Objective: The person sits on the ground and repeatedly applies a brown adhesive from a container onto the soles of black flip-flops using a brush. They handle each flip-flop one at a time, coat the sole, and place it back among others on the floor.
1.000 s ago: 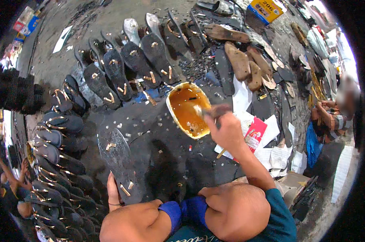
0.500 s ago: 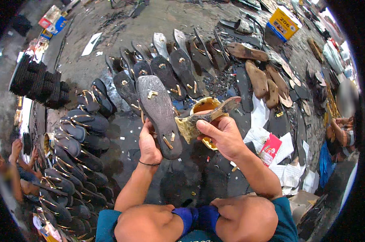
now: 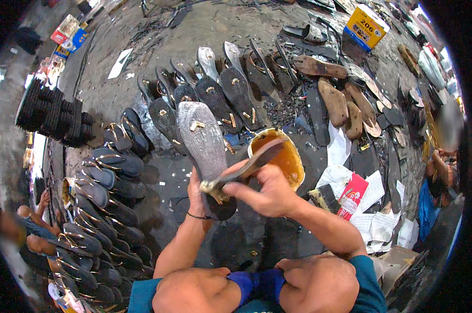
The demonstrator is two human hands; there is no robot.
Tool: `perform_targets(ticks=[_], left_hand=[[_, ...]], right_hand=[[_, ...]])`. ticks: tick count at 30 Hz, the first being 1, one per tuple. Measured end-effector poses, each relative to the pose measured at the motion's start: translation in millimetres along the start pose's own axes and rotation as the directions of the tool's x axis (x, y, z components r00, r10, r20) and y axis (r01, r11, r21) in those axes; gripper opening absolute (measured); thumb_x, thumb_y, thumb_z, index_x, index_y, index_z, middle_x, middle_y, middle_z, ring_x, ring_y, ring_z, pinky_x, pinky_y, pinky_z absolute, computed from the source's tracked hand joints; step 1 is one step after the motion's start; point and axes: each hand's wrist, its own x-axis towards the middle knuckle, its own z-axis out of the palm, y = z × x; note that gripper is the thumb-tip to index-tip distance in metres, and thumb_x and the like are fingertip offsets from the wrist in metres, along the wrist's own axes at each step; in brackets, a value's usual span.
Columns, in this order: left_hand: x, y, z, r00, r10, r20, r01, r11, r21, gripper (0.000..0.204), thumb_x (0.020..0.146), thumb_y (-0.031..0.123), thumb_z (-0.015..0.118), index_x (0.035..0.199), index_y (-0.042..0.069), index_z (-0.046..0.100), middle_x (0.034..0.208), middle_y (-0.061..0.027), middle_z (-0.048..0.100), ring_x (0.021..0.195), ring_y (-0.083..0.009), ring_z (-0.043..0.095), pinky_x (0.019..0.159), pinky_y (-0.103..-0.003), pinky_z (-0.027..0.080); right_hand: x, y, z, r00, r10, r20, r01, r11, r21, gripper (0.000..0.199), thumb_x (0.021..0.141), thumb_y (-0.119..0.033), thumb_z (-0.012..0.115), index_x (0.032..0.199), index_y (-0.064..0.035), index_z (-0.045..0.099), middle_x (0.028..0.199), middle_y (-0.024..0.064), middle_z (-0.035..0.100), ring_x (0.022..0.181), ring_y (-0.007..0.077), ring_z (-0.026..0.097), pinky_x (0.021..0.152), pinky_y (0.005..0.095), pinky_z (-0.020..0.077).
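Observation:
My left hand [image 3: 195, 197] grips a dark sandal sole [image 3: 198, 138] by its side, with the sole's underside facing up. Folded gold strap ends poke through near its wide end, and its upper part looks wet and shiny. In my right hand [image 3: 270, 192] is a glue brush [image 3: 259, 160] with a dark flat handle; its yellow, crusted tip presses on the sole's narrow heel end. Just beyond my right hand stands a round pot [image 3: 302, 169] of amber glue, its rim caked with yellow residue.
Several dark soles [image 3: 212, 96] lean in an arc ahead. Black sandals with gold straps [image 3: 123, 161] line the left. Brown shoe lasts [image 3: 332, 101], crumpled papers [image 3: 371, 195], a red packet [image 3: 353, 190] and a yellow-blue box [image 3: 366, 28] lie right. People sit at both sides.
My right hand has swung left from beside the pot, bringing the brush tip onto the sole's heel. More of the glue pot now shows. The sole's upper part looks shinier.

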Motion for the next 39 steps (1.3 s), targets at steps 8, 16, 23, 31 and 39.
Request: perform_targets(ticks=[8,16,23,31,39], left_hand=[[1.7,35.5,-24.5,0.912,0.096,0.398,-0.016,0.980,-0.200,0.039,0.095,0.040,0.058,0.105,0.003,0.061,0.102,-0.0107,0.061,0.105,-0.0208,0.053,0.097,-0.038,0.045],[0.9,29.6,1.8,0.973,0.095,0.209,-0.071,0.990,-0.120,0.037,0.093,0.036,0.055,0.098,0.000,0.057,0.095,-0.0077,0.057,0.093,-0.0198,0.050,0.082,-0.032,0.046],[0.1,-6.8,-3.6,0.992,0.122,-0.039,-0.112,0.974,0.198,0.053,0.104,0.049,0.048,0.132,0.005,0.058,0.114,-0.0133,0.068,0.101,-0.0231,0.068,0.083,-0.039,0.059],[-9.8,-0.7,16.6,0.974,0.190,-0.120,-0.142,0.935,0.325,0.063,0.104,0.055,0.043,0.135,0.002,0.056,0.111,-0.0115,0.069,0.093,-0.0193,0.069,0.085,-0.033,0.058],[107.0,36.2,41.7,0.985,0.034,0.171,-0.055,0.991,0.118,0.042,0.104,0.030,0.037,0.128,0.005,0.059,0.120,-0.0096,0.069,0.101,-0.0239,0.070,0.092,-0.040,0.055]], right_hand=[[-12.1,13.5,12.9,0.849,-0.441,0.291,0.521,0.790,-0.323,0.043,0.083,-0.009,0.070,0.126,-0.0122,0.063,0.109,0.0111,0.067,0.103,0.0297,0.064,0.091,0.0426,0.0491],[-7.3,13.8,21.5,0.872,-0.315,0.375,0.445,0.829,-0.338,0.051,0.071,-0.014,0.077,0.121,-0.0112,0.065,0.095,0.0094,0.070,0.089,0.0297,0.067,0.078,0.0435,0.0533],[38.1,0.1,-3.2,0.810,-0.522,0.267,0.578,0.638,-0.509,0.045,0.075,-0.013,0.069,0.119,-0.0127,0.065,0.104,0.0064,0.067,0.095,0.0286,0.062,0.079,0.0422,0.0468],[30.1,-2.8,2.9,0.778,-0.570,0.266,0.625,0.656,-0.423,0.045,0.072,-0.011,0.069,0.116,-0.0121,0.064,0.095,0.0080,0.065,0.090,0.0310,0.061,0.076,0.0442,0.0463],[-45.6,24.4,1.3,0.988,-0.152,0.020,0.153,0.963,-0.220,0.030,0.081,-0.007,0.077,0.110,-0.0075,0.072,0.101,0.0103,0.072,0.089,0.0295,0.068,0.081,0.0397,0.0524]])
